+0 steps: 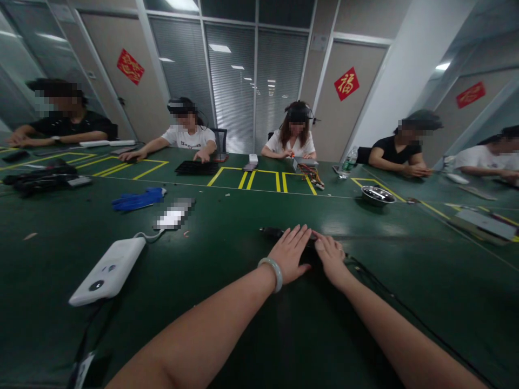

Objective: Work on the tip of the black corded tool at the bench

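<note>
A slim black corded tool (271, 232) lies on the green table in front of me, with its narrow end pointing left. My left hand (290, 251), with a pale bangle at the wrist, lies over its middle, fingers stretched out and close together. Against the tool's right part, my right hand (330, 255) is bent round it, and the two hands nearly touch. Much of the tool is hidden under the hands, so its exact kind cannot be made out. A black cable (375, 278) runs from beside my right hand toward the lower right.
A white power bank (107, 273) is cabled to a phone (174, 215) at left. Behind them lies a blue glove (138, 200). A metal bowl (378, 195) and a plastic bottle (348, 162) stand at right. Several people sit across the table (227, 302).
</note>
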A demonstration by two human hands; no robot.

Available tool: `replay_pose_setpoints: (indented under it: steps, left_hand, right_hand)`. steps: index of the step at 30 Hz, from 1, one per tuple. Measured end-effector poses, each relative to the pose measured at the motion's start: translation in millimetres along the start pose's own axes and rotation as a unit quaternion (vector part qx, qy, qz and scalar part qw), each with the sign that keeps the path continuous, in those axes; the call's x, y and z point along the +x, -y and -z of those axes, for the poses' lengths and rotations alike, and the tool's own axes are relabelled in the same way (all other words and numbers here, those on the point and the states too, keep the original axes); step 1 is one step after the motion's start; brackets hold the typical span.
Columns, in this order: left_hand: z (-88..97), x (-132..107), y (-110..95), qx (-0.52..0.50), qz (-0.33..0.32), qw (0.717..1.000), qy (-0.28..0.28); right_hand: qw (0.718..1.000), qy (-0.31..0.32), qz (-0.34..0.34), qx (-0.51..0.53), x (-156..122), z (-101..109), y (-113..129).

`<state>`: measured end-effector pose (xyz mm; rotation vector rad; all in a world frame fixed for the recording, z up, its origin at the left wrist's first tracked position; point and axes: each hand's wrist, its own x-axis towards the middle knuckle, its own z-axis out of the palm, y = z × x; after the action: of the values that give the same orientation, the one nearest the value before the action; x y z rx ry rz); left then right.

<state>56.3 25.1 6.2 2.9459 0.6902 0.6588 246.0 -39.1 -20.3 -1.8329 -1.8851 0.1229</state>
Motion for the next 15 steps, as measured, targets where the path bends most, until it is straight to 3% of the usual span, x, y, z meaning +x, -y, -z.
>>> replay_pose_setpoints:
  steps: [3, 5, 8, 11, 15]
  left_hand:
    - [-2.5, -3, 10, -0.010, 0.050, 0.999, 0.006]
    - [-0.9, -3, 17, -0.021, 0.081, 0.996, 0.006]
    - [2.5, -1, 23, -0.031, 0.087, 0.996, 0.008]
    - [3.2, 1, 24, -0.025, 0.071, 0.997, 0.004]
    - [1.8, 1, 22, -0.011, 0.066, 0.998, 0.009]
  right_hand:
    - [0.997, 0.027, -0.010, 0.074, 13, -18, 52]
    - [0.992, 0.053, 0.038, 0.111, 14, -13, 68]
    - [0.993, 0.061, 0.065, 0.083, 6, 14, 61]
    - [0.998, 0.048, 0.030, -0.037, -7, 44, 39]
    - [0.980, 0.144, -0.047, -0.132, -25, 69, 25]
